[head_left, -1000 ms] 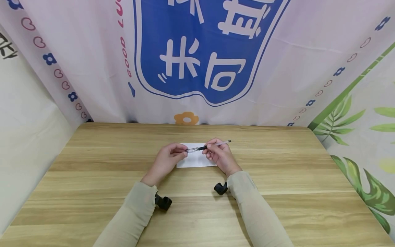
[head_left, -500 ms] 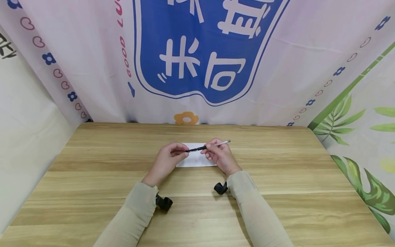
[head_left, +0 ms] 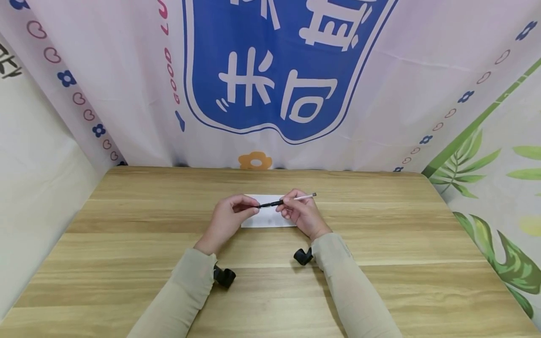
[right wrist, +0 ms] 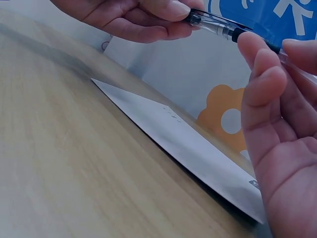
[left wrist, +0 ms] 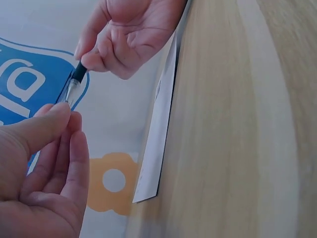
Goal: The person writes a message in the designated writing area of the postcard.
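A pen (head_left: 275, 203) with a clear cap (right wrist: 214, 25), a dark clip and a black grip section is held between both hands above a white sheet or pad (head_left: 265, 219). At its capped end, my left hand (head_left: 228, 217) pinches the cap between thumb and fingers. My right hand (head_left: 303, 213) grips the barrel near the black section, and the pale rear end sticks out to the right. The cap sits over the pen's front. Small print marks part of the white sheet, too blurred to read. My fingertips hide the very end of the cap.
The wooden table (head_left: 262, 291) spreads around both forearms. Behind its far edge hangs a printed curtain (head_left: 139, 94), and a leaf-patterned cloth (head_left: 482, 188) covers the right side. Black wrist mounts (head_left: 224, 277) are worn at both cuffs.
The capped end looked clear a second ago; now its dark clip faces the head view, so the cap has turned. Both hands stay in almost the same place.
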`<state>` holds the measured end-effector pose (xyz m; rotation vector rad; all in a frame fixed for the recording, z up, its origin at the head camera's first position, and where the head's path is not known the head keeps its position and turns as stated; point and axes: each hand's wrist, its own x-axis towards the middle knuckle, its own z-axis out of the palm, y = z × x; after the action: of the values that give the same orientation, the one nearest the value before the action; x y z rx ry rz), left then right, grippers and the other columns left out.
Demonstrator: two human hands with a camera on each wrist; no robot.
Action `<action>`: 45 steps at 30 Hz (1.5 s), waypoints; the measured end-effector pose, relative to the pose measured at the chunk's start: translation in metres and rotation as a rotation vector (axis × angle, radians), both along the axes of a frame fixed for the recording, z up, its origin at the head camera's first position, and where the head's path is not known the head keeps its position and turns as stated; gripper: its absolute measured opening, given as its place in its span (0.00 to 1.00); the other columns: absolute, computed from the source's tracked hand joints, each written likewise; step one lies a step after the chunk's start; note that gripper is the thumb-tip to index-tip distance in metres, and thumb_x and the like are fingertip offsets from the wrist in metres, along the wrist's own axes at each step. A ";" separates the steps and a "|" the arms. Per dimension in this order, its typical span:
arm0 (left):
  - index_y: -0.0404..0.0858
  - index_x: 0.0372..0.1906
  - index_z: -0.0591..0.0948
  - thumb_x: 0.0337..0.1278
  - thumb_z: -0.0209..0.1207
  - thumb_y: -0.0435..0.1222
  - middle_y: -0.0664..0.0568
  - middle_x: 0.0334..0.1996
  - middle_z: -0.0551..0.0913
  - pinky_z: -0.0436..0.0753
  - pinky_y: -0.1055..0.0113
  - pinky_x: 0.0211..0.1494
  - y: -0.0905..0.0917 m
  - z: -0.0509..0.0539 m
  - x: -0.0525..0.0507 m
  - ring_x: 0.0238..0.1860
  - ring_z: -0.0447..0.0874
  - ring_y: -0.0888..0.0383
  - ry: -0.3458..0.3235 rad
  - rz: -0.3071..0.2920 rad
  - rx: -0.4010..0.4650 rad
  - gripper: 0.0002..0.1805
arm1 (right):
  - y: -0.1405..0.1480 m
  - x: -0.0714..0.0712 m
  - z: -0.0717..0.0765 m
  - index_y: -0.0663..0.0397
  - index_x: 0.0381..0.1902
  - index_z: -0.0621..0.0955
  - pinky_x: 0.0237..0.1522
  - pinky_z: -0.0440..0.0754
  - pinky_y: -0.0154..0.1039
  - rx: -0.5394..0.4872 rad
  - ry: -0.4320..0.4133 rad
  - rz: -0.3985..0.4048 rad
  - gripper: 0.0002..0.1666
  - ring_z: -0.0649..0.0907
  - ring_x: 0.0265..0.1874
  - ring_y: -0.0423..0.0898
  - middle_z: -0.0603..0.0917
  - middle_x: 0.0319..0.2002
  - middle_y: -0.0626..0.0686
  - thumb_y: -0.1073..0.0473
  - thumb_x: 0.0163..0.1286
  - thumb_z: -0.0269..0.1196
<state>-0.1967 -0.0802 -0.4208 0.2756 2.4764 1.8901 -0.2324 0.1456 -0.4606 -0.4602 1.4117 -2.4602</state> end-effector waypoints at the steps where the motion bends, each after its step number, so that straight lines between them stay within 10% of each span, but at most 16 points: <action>1: 0.37 0.41 0.89 0.60 0.69 0.30 0.49 0.43 0.88 0.84 0.64 0.49 0.000 0.000 0.000 0.45 0.85 0.54 0.001 -0.003 0.005 0.05 | 0.000 0.000 0.000 0.54 0.33 0.83 0.29 0.80 0.28 -0.007 0.001 0.006 0.16 0.83 0.24 0.39 0.88 0.27 0.53 0.73 0.74 0.51; 45: 0.35 0.42 0.88 0.62 0.68 0.31 0.46 0.43 0.88 0.83 0.69 0.47 -0.006 -0.001 -0.001 0.44 0.86 0.55 -0.021 -0.077 0.064 0.06 | 0.001 0.000 -0.003 0.54 0.35 0.84 0.30 0.81 0.29 -0.060 0.040 0.076 0.14 0.84 0.25 0.40 0.88 0.28 0.53 0.72 0.75 0.54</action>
<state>-0.1974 -0.0859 -0.4215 0.3461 2.3591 1.9338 -0.2324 0.1467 -0.4633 -0.5685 1.3137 -2.4507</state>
